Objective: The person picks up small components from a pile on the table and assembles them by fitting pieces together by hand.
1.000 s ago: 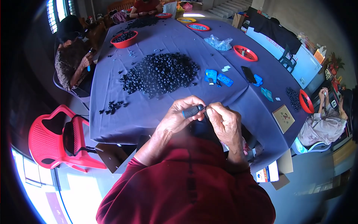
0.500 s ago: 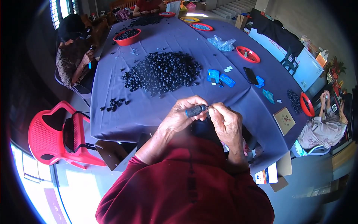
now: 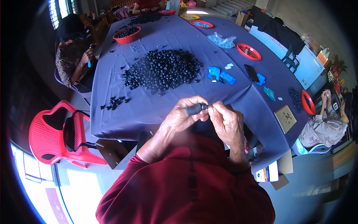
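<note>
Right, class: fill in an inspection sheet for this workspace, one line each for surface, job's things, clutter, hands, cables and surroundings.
Surface: table under a purple cloth.
Job's things: dark cylinder held between both hands; large pile of black parts mid-table.
Clutter: red bowls, blue pieces, clear bag, phone, small stray heap, square card.
Hands: left hand grips the cylinder; right hand pinches at its end.
Cables: nothing seen.
Surroundings: red chair at left; other people seated at the left and right edges; boxes on the floor.
</note>
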{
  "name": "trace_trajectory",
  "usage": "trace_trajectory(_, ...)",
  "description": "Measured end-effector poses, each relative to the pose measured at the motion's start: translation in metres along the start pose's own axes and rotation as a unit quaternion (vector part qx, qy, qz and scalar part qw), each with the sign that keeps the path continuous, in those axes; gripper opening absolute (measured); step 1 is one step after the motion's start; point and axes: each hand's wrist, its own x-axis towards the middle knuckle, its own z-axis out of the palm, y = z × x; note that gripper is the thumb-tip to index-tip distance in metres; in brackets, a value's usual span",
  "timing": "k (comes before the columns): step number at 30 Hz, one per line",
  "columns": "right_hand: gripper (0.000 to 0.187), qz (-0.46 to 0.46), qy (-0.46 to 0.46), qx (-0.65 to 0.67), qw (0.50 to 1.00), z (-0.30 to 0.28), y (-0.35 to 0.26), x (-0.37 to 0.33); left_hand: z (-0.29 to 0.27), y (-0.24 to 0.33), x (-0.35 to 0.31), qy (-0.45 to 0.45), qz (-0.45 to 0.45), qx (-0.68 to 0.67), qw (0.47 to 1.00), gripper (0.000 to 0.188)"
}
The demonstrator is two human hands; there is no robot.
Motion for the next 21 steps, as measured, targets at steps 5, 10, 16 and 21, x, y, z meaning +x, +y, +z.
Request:
trace_trajectory(5,0.012,0.005,-0.011,-0.007,1.000,-0.002,-0.001,0.000,0.000,-0.002,0.000,0.008,-0.009,-0.021,1.000,0.035)
trace_trajectory(10,0.013,0.003,-0.025,-0.033,0.999,-0.002,0.001,0.000,0.000,-0.003,-0.001,0.010,-0.008,-0.038,0.999,0.034)
trace_trajectory(16,0.018,-0.016,-0.046,-0.040,0.998,0.007,0.009,-0.002,-0.005,0.001,0.000,0.027,0.000,-0.023,0.999,0.030)
trace_trajectory(21,0.017,-0.016,-0.023,0.007,1.000,0.007,0.006,-0.002,-0.001,0.003,0.000,0.002,0.012,-0.040,0.999,0.033)
